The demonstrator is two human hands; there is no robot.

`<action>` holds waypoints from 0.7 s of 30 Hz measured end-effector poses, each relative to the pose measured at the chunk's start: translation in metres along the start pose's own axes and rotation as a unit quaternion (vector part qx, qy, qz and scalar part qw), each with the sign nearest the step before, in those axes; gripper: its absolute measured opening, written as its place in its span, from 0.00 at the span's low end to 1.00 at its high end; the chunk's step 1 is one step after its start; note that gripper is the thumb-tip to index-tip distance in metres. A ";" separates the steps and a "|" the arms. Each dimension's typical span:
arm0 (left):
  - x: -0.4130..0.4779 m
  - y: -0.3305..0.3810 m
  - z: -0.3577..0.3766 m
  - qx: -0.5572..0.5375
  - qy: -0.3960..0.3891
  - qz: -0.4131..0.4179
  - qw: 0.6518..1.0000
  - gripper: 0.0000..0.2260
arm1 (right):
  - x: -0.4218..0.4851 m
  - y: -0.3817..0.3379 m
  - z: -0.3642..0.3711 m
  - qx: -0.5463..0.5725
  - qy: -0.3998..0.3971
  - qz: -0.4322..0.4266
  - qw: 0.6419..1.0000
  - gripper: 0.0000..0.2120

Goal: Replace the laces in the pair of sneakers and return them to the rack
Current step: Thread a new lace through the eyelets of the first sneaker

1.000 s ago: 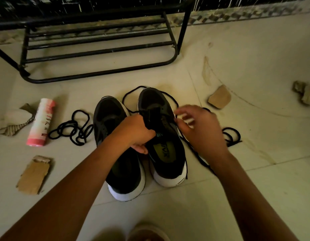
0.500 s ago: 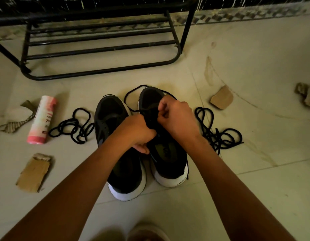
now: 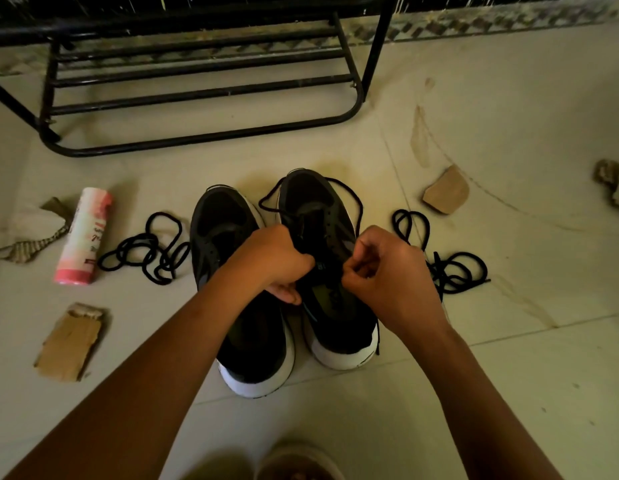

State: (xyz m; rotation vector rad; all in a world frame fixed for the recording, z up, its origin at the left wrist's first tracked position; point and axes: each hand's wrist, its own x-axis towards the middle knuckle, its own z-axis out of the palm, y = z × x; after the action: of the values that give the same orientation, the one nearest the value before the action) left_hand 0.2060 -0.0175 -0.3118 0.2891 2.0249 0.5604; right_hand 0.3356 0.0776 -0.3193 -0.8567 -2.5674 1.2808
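Observation:
Two black sneakers with white soles stand side by side on the floor, toes away from me: the left sneaker (image 3: 232,230) and the right sneaker (image 3: 336,306). My left hand (image 3: 273,258) grips the tongue of the right sneaker. My right hand (image 3: 384,268) pinches a black lace at that sneaker's right eyelets. A loop of that lace (image 3: 349,195) runs round the toe. A loose black lace (image 3: 145,251) lies left of the shoes; another black lace pile (image 3: 450,265) lies to the right.
A black metal shoe rack (image 3: 197,95) stands on the floor beyond the shoes. A pink and white can (image 3: 83,237) lies at the left beside crumpled paper (image 3: 27,237). Cardboard scraps lie front left (image 3: 69,344), right (image 3: 446,190) and far right (image 3: 613,181).
My right hand went from the lace pile on the right to the sneaker's eyelets, then drew back towards me and to the right, pinching the lace. My left hand kept its grip.

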 end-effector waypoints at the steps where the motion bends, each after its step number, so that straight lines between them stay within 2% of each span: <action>1: 0.000 0.000 0.000 0.000 0.000 0.002 1.000 0.05 | -0.001 0.001 0.000 0.002 -0.002 0.001 1.000 0.12; 5: -0.003 -0.002 -0.002 -0.004 -0.005 0.027 1.000 0.03 | 0.004 0.004 -0.004 0.066 0.008 0.027 0.997 0.08; 8: -0.005 -0.001 -0.006 -0.012 -0.014 0.044 0.999 0.06 | 0.030 0.022 -0.006 0.100 0.099 0.079 0.987 0.05; 10: -0.005 0.001 -0.013 -0.028 -0.008 0.051 0.998 0.09 | 0.053 0.038 -0.003 0.047 0.116 0.108 0.986 0.02; 14: 0.003 0.004 -0.028 -0.083 0.052 0.045 0.994 0.15 | 0.093 0.051 0.013 -0.093 0.041 0.117 0.988 0.12; 17: 0.017 0.001 -0.031 -0.094 0.105 0.045 0.989 0.18 | 0.110 0.046 0.020 -0.166 0.028 0.114 0.979 0.10; 19: 0.026 0.001 -0.031 -0.143 0.108 0.053 0.982 0.22 | 0.115 0.041 0.022 -0.205 0.013 0.119 0.971 0.11; 21: 0.033 0.003 -0.032 -0.204 0.109 0.065 0.971 0.21 | 0.118 0.039 0.022 -0.222 -0.008 0.123 0.967 0.14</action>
State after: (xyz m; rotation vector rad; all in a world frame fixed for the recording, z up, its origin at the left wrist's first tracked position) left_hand 0.1617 -0.0099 -0.3221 0.1154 2.0491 1.1126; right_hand 0.2462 0.1455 -0.3768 -1.2803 -2.8820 0.7604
